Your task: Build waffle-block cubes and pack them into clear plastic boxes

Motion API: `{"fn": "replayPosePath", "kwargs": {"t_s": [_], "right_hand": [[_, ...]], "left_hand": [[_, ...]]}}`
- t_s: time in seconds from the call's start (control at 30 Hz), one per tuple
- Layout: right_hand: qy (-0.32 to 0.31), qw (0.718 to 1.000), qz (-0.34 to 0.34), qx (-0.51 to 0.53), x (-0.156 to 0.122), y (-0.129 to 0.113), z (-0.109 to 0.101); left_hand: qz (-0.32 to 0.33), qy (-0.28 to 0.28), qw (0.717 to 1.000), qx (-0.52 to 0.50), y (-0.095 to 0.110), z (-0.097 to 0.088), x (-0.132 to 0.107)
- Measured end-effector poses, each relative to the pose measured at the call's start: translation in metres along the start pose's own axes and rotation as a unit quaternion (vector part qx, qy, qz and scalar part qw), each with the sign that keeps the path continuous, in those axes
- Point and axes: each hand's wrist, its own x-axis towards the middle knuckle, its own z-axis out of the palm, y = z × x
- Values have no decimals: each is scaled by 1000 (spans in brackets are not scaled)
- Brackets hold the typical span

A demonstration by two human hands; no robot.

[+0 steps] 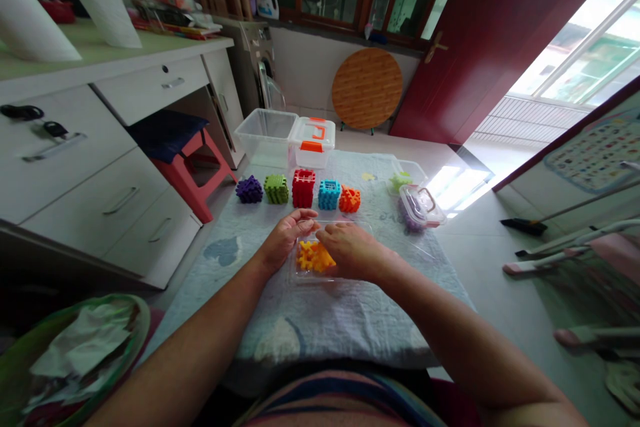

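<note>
A shallow clear plastic tray (299,275) lies on the blanket in front of me, holding several yellow and orange interlocking pieces (314,257). My left hand (286,237) rests on the tray's left rim, fingers curled toward the pieces. My right hand (352,250) lies over the tray's right side, fingers bent down among the pieces; what they grip is hidden. Beyond the hands stands a row of built cubes: purple (249,189), green (277,189), red (303,187), blue (329,194) and orange (349,199).
A pale blanket (320,320) covers the low table. Clear bins (267,135) and an orange-latched box (312,141) stand at its far end, small lidded boxes (421,207) at right. White drawers (100,167) and a red stool (187,163) are left; a green basket (75,360) near left.
</note>
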Motion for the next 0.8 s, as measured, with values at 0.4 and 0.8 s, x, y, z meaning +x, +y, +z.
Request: {"fn": "replayPosePath", "kwargs": {"t_s": [0.4, 0.8], "right_hand": [[5, 999, 2, 33, -5, 5, -2], [37, 998, -32, 38, 4, -2, 0]], "left_hand": [[1, -2, 1000, 0, 0, 1, -1], [-2, -7, 1000, -9, 1, 1, 0]]}}
